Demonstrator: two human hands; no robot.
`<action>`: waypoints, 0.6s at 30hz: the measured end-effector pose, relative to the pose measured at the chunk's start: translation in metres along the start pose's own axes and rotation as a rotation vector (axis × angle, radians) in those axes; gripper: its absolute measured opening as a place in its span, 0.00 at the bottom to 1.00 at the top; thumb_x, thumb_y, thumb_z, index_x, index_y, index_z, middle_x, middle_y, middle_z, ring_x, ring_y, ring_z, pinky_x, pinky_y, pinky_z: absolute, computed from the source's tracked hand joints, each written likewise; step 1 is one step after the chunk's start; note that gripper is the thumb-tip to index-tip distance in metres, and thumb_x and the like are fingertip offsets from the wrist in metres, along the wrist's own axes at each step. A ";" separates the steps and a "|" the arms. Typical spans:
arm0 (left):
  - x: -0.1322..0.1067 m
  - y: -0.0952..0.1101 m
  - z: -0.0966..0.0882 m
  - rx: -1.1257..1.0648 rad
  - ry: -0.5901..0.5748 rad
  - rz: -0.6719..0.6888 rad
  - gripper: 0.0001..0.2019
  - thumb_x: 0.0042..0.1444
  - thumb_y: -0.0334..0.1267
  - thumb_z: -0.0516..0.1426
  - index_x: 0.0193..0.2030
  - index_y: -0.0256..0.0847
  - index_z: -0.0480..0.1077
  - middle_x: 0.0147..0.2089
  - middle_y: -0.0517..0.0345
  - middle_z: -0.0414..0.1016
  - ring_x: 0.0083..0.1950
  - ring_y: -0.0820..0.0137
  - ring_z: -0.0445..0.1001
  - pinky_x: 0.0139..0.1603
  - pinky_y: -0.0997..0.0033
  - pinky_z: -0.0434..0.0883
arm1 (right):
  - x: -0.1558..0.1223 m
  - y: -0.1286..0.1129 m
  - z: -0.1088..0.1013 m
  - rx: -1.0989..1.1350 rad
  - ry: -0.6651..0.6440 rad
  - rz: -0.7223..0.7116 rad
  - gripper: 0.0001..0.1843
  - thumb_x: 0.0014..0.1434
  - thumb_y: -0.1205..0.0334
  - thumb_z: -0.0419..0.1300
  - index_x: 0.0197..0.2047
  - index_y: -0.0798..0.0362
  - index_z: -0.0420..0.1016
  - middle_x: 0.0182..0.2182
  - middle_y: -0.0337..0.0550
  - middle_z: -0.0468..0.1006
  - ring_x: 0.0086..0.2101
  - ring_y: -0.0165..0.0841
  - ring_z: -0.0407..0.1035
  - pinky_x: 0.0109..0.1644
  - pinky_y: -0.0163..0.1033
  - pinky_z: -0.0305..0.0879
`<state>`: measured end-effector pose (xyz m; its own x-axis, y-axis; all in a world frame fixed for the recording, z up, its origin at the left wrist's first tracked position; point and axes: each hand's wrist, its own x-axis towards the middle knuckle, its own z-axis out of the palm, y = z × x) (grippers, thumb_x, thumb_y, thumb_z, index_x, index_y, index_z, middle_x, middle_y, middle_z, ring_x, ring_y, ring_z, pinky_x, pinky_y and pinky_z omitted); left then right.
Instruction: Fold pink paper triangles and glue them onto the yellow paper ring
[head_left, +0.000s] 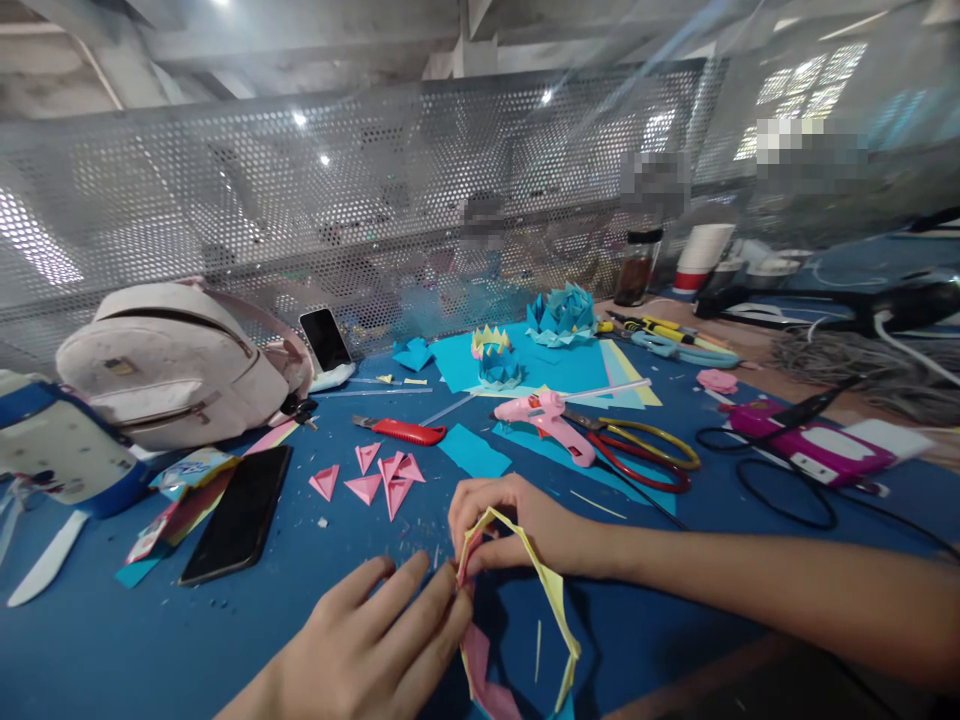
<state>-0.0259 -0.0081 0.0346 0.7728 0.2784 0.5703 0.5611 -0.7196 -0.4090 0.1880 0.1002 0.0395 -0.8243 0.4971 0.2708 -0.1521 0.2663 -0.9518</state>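
Note:
A ring of folded paper (553, 592), yellow along its edge with pink and blue parts, stands at the bottom of the view. My right hand (529, 520) reaches in from the right and pinches its far side, thumb inside the ring and fingers outside. On the ring's left side, my left hand (375, 635) has its fingers close together against the paper; its thumb is hidden. Several small pink folded triangles (364, 488) lie beyond my left hand. Past my right hand are a blue paper piece (474, 452) and a pink glue gun (551, 415).
Scissors (645, 450) and a red utility knife (409, 432) lie farther back. Blue paper flowers (562, 315) stand on coloured sheets. At left are a phone (240, 515), a pale backpack (172, 360) and a bottle (67, 445). A purple device (814, 440) with black cable sits right.

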 end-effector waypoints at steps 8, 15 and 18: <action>0.009 0.002 -0.006 0.033 0.015 0.025 0.19 0.71 0.30 0.45 0.48 0.38 0.79 0.46 0.60 0.84 0.45 0.65 0.78 0.38 0.66 0.72 | 0.000 0.004 0.000 0.029 -0.016 -0.006 0.19 0.48 0.48 0.75 0.30 0.56 0.80 0.32 0.42 0.76 0.31 0.28 0.69 0.35 0.34 0.65; 0.010 0.002 -0.005 0.042 0.025 0.027 0.19 0.71 0.30 0.45 0.47 0.39 0.79 0.46 0.60 0.84 0.44 0.65 0.78 0.37 0.66 0.72 | 0.000 0.000 -0.001 0.039 -0.009 0.013 0.18 0.47 0.49 0.75 0.30 0.56 0.81 0.32 0.42 0.75 0.32 0.28 0.70 0.38 0.35 0.67; 0.007 0.003 -0.003 0.053 0.034 0.012 0.17 0.71 0.31 0.47 0.49 0.39 0.78 0.46 0.59 0.83 0.45 0.65 0.78 0.38 0.65 0.72 | -0.001 -0.002 -0.001 0.046 -0.009 0.029 0.19 0.47 0.49 0.75 0.31 0.56 0.82 0.33 0.42 0.75 0.33 0.29 0.71 0.40 0.35 0.68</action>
<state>-0.0198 -0.0101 0.0395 0.7694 0.2482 0.5886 0.5678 -0.6878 -0.4523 0.1893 0.1000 0.0418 -0.8337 0.4961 0.2423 -0.1531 0.2140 -0.9648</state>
